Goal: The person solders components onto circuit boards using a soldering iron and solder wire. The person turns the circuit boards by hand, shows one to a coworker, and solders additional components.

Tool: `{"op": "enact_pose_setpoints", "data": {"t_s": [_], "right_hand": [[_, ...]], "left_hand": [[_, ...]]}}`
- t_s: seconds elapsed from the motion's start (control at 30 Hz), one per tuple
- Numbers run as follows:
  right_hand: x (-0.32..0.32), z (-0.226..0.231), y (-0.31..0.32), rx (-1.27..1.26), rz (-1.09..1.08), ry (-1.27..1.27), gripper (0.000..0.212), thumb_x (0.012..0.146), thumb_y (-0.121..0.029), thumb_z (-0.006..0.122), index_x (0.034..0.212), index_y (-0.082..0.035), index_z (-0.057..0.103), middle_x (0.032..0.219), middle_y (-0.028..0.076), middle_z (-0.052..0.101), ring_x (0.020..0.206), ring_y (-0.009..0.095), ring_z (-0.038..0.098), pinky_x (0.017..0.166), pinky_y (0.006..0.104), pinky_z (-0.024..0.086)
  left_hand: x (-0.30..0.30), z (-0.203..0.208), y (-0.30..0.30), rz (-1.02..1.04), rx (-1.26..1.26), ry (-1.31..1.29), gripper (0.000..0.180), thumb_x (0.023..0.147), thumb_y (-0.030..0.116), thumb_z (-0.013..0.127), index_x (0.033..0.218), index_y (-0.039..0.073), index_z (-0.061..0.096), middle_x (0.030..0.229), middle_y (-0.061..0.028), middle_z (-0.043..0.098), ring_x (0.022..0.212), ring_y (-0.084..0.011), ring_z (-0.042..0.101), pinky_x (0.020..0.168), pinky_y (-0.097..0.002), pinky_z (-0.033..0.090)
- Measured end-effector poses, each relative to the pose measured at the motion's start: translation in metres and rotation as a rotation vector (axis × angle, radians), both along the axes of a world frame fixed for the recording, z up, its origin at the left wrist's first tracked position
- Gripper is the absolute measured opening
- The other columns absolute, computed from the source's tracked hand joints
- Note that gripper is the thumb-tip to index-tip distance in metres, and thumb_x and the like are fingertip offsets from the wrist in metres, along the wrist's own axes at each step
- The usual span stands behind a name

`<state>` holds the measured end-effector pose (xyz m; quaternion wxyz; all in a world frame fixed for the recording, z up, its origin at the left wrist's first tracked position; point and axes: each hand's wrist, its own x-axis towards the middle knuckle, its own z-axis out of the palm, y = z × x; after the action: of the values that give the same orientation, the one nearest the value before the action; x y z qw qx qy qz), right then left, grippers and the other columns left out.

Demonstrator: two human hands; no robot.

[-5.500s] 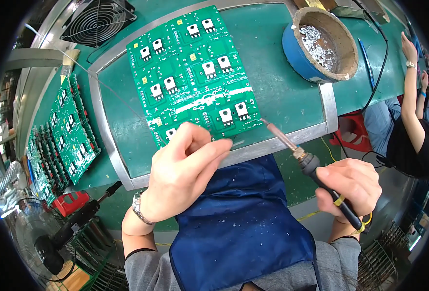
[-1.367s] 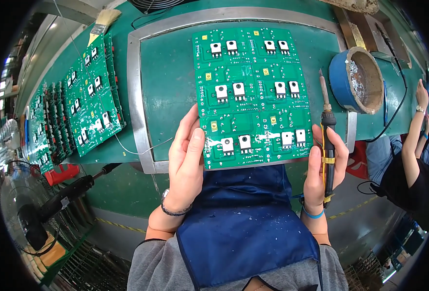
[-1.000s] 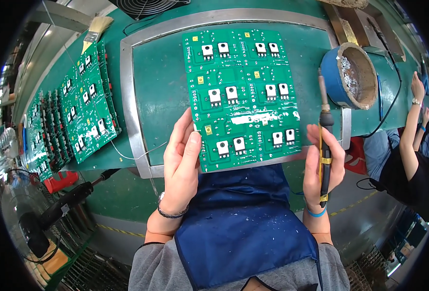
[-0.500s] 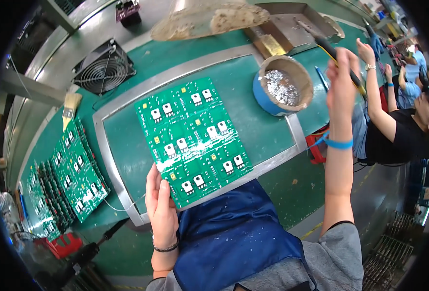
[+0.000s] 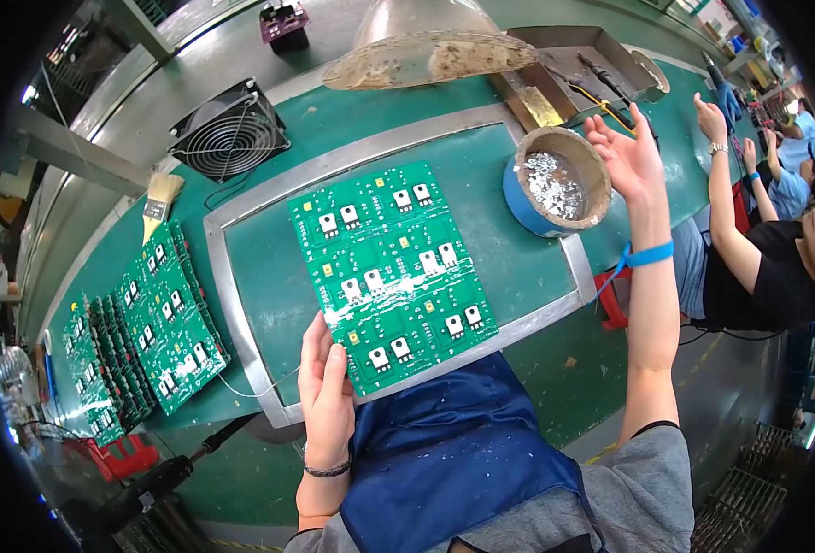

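Note:
My left hand (image 5: 327, 392) grips a green circuit board (image 5: 391, 249) by its lower left edge, thumb on the top face. Pairs of three-legged white-and-black components stand in rows across the board, which is held tilted over a metal frame (image 5: 287, 419). My right hand (image 5: 630, 158) is raised with its fingers spread, holding nothing. Just beyond its fingertips, a yellow-and-black handled tool (image 5: 615, 114) rests at the metal tray (image 5: 568, 44). Below that hand sits a round blue-sided pot (image 5: 530, 205) with silvery bits inside.
More circuit boards (image 5: 163, 318) stand upright in a row at the left, a brush (image 5: 159, 205) behind them. A black fan (image 5: 230, 134) and a lamp-like hood (image 5: 430, 57) are at the back. Co-workers sit at the right, one in a black shirt (image 5: 767, 253).
My right hand has let go of the yellow-and-black handled tool, which now lies at the tray, and its fingers have opened. The left hand still holds the board; the whole view shifted slightly.

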<state>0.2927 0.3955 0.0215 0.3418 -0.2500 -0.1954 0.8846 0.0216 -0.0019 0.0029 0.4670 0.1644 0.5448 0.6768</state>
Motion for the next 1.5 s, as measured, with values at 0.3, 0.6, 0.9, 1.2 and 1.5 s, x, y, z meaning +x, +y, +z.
{"op": "enact_pose_setpoints", "data": {"t_s": [0.3,0.6,0.9,1.2,1.5], "right_hand": [[-0.020,0.044,-0.188,1.197,-0.207,-1.002,0.016,0.092,-0.011,0.055,0.100,-0.001,0.065,0.092,0.006,0.063,0.070,0.013,0.056,0.060,0.0247,0.043],[-0.085,-0.011,-0.234,0.945,0.106,-0.818,0.022,0.092,-0.008,0.059,0.110,0.004,0.058,0.096,0.010,0.064,0.075,0.011,0.061,0.064,0.0215,0.049],[-0.073,-0.009,-0.248,0.244,0.117,-0.140,0.029,0.096,-0.012,0.054,0.121,0.001,0.046,0.109,0.010,0.064,0.094,0.011,0.064,0.078,0.0227,0.054],[-0.054,0.010,-0.266,0.300,0.121,-0.125,0.041,0.097,-0.014,0.051,0.134,0.000,0.038,0.120,0.014,0.059,0.106,0.017,0.061,0.089,0.0297,0.052],[-0.002,0.029,-0.263,0.408,-0.014,-0.063,0.047,0.093,-0.014,0.059,0.132,-0.002,0.037,0.119,0.017,0.060,0.107,0.020,0.061,0.090,0.0318,0.050]], "left_hand": [[-0.003,0.001,0.000,0.000,0.031,-0.040,0.050,0.099,0.008,0.042,0.145,-0.005,0.025,0.141,-0.0157,0.042,0.126,-0.0175,0.046,0.101,-0.0284,0.040],[-0.004,-0.002,-0.001,0.032,0.095,-0.115,0.050,0.100,0.009,0.043,0.145,-0.005,0.026,0.143,-0.0143,0.042,0.125,-0.0165,0.048,0.102,-0.0291,0.041],[0.006,0.004,-0.021,0.018,0.189,-0.150,0.051,0.100,0.007,0.040,0.146,-0.005,0.022,0.143,-0.0139,0.042,0.126,-0.0174,0.048,0.103,-0.0296,0.040],[0.020,0.015,-0.033,-0.039,0.234,-0.140,0.052,0.099,0.006,0.041,0.146,-0.005,0.021,0.142,-0.0145,0.042,0.126,-0.0181,0.048,0.103,-0.0296,0.040],[0.046,0.030,-0.017,-0.252,0.329,0.064,0.059,0.097,0.009,0.043,0.147,-0.006,0.014,0.147,-0.0176,0.034,0.130,-0.0227,0.042,0.107,-0.0339,0.033]]}}
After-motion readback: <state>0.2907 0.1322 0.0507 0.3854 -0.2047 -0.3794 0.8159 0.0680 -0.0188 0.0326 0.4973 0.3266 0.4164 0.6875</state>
